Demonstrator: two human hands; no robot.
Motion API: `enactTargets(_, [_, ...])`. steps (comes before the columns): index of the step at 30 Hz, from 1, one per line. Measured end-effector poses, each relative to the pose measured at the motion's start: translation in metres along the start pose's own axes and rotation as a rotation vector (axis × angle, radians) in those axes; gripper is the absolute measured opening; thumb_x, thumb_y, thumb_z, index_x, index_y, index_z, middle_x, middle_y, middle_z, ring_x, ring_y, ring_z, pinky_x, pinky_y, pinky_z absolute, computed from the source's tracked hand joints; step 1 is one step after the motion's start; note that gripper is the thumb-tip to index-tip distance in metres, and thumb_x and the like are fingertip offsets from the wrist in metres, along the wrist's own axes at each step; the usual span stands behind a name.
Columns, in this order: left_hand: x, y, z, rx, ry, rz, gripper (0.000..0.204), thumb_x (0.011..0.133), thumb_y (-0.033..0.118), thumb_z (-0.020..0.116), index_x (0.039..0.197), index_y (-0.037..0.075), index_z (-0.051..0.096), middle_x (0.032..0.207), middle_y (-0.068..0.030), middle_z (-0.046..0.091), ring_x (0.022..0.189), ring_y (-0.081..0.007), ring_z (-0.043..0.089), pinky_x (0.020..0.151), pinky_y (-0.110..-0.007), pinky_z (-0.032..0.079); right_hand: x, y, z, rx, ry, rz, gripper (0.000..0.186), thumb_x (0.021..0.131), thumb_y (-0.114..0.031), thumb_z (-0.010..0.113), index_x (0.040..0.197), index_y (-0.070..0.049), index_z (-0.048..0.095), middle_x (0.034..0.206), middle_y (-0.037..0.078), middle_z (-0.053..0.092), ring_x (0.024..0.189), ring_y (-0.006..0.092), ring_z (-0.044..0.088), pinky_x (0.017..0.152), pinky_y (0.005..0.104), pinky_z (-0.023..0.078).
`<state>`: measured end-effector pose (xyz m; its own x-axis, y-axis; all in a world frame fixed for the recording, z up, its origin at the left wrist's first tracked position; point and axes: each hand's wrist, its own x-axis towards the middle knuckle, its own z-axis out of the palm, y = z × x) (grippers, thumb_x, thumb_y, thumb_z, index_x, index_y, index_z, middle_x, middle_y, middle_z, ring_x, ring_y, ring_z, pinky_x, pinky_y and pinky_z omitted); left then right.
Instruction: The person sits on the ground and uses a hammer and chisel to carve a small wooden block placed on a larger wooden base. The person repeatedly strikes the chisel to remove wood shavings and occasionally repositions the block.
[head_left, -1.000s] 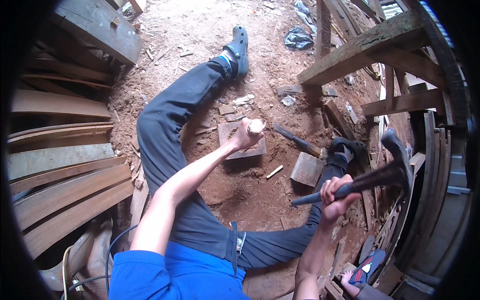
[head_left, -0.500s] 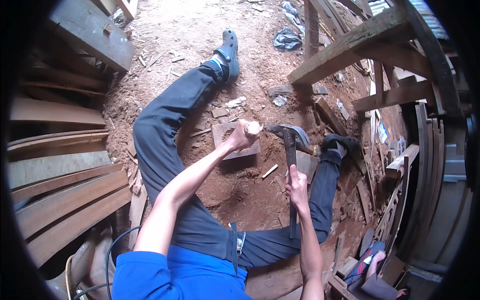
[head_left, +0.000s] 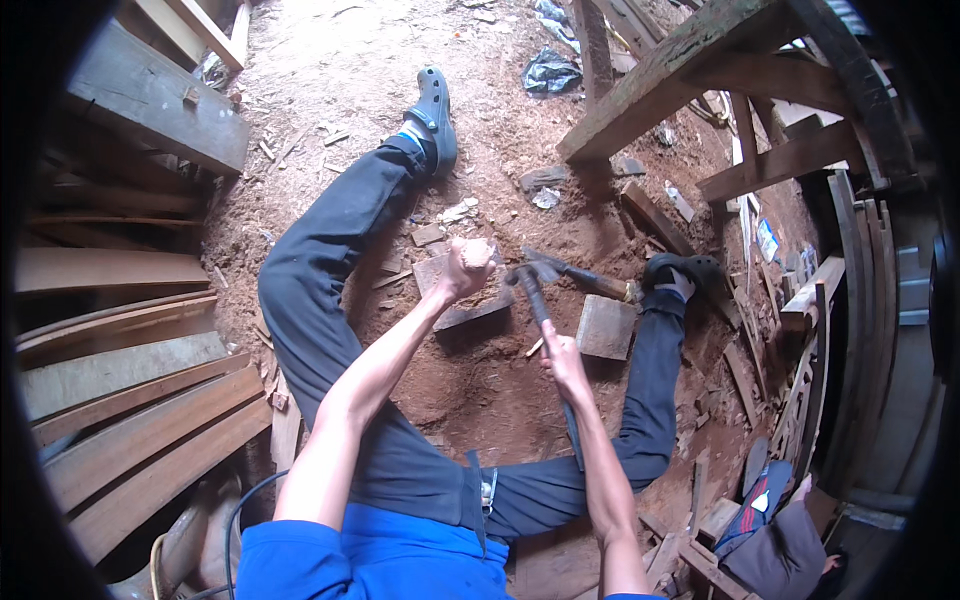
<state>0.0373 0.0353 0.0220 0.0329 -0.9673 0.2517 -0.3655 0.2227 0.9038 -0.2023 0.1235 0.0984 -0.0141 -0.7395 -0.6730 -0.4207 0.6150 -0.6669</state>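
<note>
Near the centre my left hand [head_left: 458, 275] is closed round a short piece of pale wood [head_left: 477, 253], its end facing up, over a square wooden block [head_left: 470, 312] on the sawdust. My right hand [head_left: 560, 355] grips the long dark handle of an adze-like hammer [head_left: 531, 284], whose metal head is just right of the pale piece; whether they touch I cannot tell. Behind that head lies a long bladed tool [head_left: 588, 276] with a wooden handle, beside a second block [head_left: 606, 326].
My bent legs [head_left: 300, 290] surround the work area. Stacked planks [head_left: 140, 390] line the left, a timber frame [head_left: 650, 100] stands upper right, and boards [head_left: 860, 330] lean at the right. A black plastic bag [head_left: 550, 72] lies at the back. Another person [head_left: 775, 550] is at lower right.
My right hand has swung the hammer from raised at the right down and leftward beside the held wood. My left hand keeps its grip. The view has shifted slightly, and the other person has moved.
</note>
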Motion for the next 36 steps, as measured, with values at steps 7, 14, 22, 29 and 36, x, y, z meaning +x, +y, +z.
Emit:
enactTargets(7, [0.005,0.000,-0.005,-0.132,-0.162,-0.187,0.018,0.077,0.011,0.068,0.086,0.001,0.056,0.072,-0.0069,0.060,0.066,-0.0160,0.058,0.059,-0.033,0.047,-0.093,-0.112,-0.046,0.247,0.048,-0.571,0.057,0.097,-0.057,0.047,0.067,-0.009,0.044,0.052,-0.004,0.041,0.041,0.0034,0.038,0.037,0.0211,0.026])
enactTargets(14, [0.005,0.001,0.007,-0.279,-0.096,-0.098,0.015,0.074,0.010,0.066,0.067,0.003,0.056,0.056,-0.0086,0.054,0.053,-0.0165,0.054,0.051,-0.035,0.043,-0.069,-0.114,-0.004,-0.128,0.117,-0.730,0.059,0.097,-0.058,0.046,0.064,-0.009,0.041,0.058,-0.001,0.044,0.043,0.0066,0.037,0.039,0.0231,0.026])
enactTargets(22, [0.012,0.001,0.003,-0.297,-0.128,-0.084,0.010,0.072,0.008,0.063,0.068,0.002,0.056,0.056,-0.0060,0.054,0.052,-0.0105,0.051,0.049,-0.031,0.042,-0.050,-0.059,-0.015,-0.042,0.115,-0.359,0.059,0.096,-0.060,0.048,0.064,-0.010,0.045,0.052,-0.005,0.037,0.049,0.0059,0.035,0.045,0.0298,0.027])
enactTargets(29, [0.021,0.017,-0.006,-0.114,0.031,0.000,0.005,0.081,0.000,0.058,0.083,0.004,0.054,0.073,-0.0005,0.055,0.066,-0.0121,0.053,0.056,-0.030,0.045,0.028,0.019,0.005,-0.440,0.118,-0.184,0.063,0.095,-0.062,0.048,0.060,-0.009,0.043,0.051,-0.001,0.042,0.047,0.0100,0.044,0.045,0.0316,0.033])
enactTargets(36, [0.024,-0.001,-0.005,-0.233,0.022,-0.106,0.010,0.079,0.003,0.061,0.087,0.002,0.055,0.074,-0.0041,0.057,0.065,-0.0133,0.054,0.057,-0.031,0.046,0.022,0.006,0.003,0.029,0.109,-0.109,0.061,0.094,-0.063,0.046,0.061,-0.012,0.042,0.050,-0.003,0.041,0.039,0.0071,0.038,0.037,0.0247,0.027])
